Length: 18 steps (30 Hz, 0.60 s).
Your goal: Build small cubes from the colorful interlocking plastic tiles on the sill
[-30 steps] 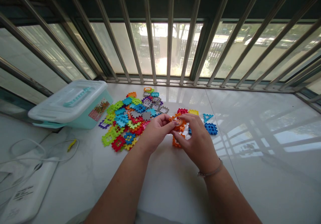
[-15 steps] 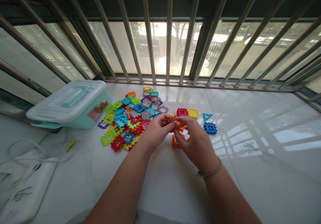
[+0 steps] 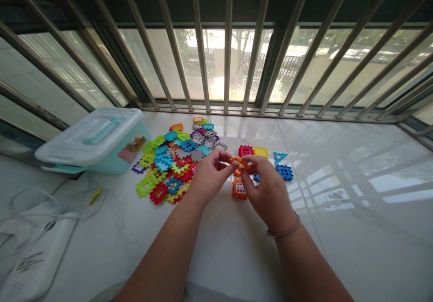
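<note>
Between my two hands is an orange interlocking plastic piece [image 3: 239,162], partly covered by fingers. My left hand [image 3: 214,173] pinches its left side with thumb and fingers. My right hand [image 3: 269,189] grips its right side; a thin bracelet circles that wrist. Just below the held piece, an orange block with a white window [image 3: 239,188] stands on the white floor. Farther back lie a red window piece [image 3: 245,151] and a yellow square piece [image 3: 260,152]. A small blue piece [image 3: 256,177] shows partly behind my right hand.
Left of my hands spreads a pile of colourful interlocking pieces [image 3: 164,161]. A lidded teal box [image 3: 98,146] stands beyond it. To the right lie a blue triangle [image 3: 279,157] and a blue square piece [image 3: 284,172]. A white power strip [image 3: 37,257] with cables is at lower left; metal bars [image 3: 228,58] rise behind.
The orange piece has been tilted flatter between my hands, and my fingers have shifted slightly on it. More of the white-windowed orange block below now shows.
</note>
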Tool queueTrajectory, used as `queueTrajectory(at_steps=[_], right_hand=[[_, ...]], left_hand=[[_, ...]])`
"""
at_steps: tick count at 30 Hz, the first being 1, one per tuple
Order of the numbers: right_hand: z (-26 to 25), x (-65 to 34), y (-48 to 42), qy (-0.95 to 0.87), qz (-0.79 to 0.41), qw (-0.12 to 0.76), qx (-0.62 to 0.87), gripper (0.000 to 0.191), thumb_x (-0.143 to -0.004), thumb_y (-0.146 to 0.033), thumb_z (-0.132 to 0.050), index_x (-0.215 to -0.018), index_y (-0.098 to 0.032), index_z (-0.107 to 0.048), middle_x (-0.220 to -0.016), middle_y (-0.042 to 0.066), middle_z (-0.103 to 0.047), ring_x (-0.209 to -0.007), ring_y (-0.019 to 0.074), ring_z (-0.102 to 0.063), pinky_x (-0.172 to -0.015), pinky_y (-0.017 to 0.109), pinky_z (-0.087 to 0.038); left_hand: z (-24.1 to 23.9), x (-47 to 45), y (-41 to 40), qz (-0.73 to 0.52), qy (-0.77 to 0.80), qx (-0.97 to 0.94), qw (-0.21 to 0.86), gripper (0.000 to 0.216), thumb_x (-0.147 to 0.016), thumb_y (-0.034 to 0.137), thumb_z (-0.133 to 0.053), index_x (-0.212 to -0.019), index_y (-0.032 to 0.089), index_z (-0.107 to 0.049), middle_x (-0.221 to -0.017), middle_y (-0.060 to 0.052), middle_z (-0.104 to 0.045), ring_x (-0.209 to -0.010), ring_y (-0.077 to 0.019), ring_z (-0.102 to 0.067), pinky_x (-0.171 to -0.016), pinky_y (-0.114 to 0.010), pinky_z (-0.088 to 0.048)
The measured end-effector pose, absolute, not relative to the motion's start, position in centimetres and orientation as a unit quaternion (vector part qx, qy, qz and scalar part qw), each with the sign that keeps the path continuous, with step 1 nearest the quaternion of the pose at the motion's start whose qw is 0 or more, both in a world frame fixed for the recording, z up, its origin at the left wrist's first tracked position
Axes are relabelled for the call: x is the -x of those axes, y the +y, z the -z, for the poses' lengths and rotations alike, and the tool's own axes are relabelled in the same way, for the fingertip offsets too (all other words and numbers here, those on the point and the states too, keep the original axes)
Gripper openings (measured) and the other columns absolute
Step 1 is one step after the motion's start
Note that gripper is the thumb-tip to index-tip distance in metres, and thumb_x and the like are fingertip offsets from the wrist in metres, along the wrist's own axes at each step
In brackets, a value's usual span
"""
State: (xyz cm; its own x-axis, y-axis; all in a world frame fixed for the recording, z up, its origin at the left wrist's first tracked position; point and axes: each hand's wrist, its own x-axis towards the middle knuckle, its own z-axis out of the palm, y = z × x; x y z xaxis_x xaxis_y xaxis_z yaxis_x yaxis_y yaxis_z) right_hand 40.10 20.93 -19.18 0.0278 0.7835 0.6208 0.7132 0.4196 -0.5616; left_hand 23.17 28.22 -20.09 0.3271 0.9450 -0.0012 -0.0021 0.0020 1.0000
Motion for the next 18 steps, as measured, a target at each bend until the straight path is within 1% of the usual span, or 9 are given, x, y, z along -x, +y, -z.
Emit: queueTrajectory(at_steps=[3, 9, 12, 15, 18], right_hand=[[18.93, -40.11, 20.98, -0.696, -0.034, 0.481, 0.532, 0.028, -0.104, -0.013, -0.062, -0.129, -0.026, -0.063, -0.123, 0.009, -0.071, -0.115, 0.0258, -0.071, -0.097, 0.044, -0.065], [18.77, -39.93, 20.84, -0.704, -0.061, 0.474, 0.526, 0.024, -0.103, -0.011, -0.061, -0.121, -0.027, -0.065, -0.118, 0.008, -0.07, -0.111, 0.025, -0.07, -0.094, 0.043, -0.066], [18.8, -39.86, 20.8, -0.71, -0.074, 0.462, 0.526, 0.024, -0.103, -0.011, -0.061, -0.121, -0.027, -0.065, -0.116, 0.007, -0.07, -0.108, 0.0245, -0.07, -0.093, 0.042, -0.065], [18.88, -39.84, 20.8, -0.713, -0.078, 0.453, 0.529, 0.026, -0.101, -0.01, -0.063, -0.122, -0.026, -0.066, -0.116, 0.007, -0.071, -0.106, 0.0243, -0.07, -0.092, 0.042, -0.063], [18.88, -39.84, 20.8, -0.715, -0.083, 0.447, 0.531, 0.028, -0.1, -0.009, -0.064, -0.123, -0.025, -0.067, -0.117, 0.008, -0.071, -0.107, 0.0243, -0.07, -0.092, 0.041, -0.062]], left_hand=[[20.2, -23.14, 28.24, -0.413, 0.417, -0.586, 0.558, 0.041, -0.084, 0.051, -0.092, -0.1, 0.021, -0.068, -0.093, -0.002, -0.076, -0.082, -0.0167, -0.072, -0.078, -0.03, -0.058], [20.19, -23.07, 28.2, -0.405, 0.433, -0.604, 0.533, 0.034, -0.084, 0.042, -0.09, -0.093, 0.022, -0.065, -0.083, 0.001, -0.07, -0.073, -0.0136, -0.065, -0.07, -0.026, -0.051], [20.27, -23.14, 28.21, -0.405, 0.426, -0.603, 0.539, 0.03, -0.084, 0.039, -0.088, -0.092, 0.021, -0.066, -0.084, 0.0, -0.071, -0.076, -0.0148, -0.067, -0.07, -0.027, -0.053], [20.39, -23.24, 28.24, -0.414, 0.407, -0.588, 0.563, 0.025, -0.085, 0.034, -0.086, -0.094, 0.02, -0.067, -0.089, -0.002, -0.073, -0.081, -0.0168, -0.072, -0.074, -0.029, -0.057], [20.42, -23.31, 28.28, -0.422, 0.395, -0.574, 0.58, 0.023, -0.084, 0.029, -0.085, -0.094, 0.02, -0.067, -0.09, -0.002, -0.072, -0.084, -0.0172, -0.072, -0.077, -0.029, -0.058]])
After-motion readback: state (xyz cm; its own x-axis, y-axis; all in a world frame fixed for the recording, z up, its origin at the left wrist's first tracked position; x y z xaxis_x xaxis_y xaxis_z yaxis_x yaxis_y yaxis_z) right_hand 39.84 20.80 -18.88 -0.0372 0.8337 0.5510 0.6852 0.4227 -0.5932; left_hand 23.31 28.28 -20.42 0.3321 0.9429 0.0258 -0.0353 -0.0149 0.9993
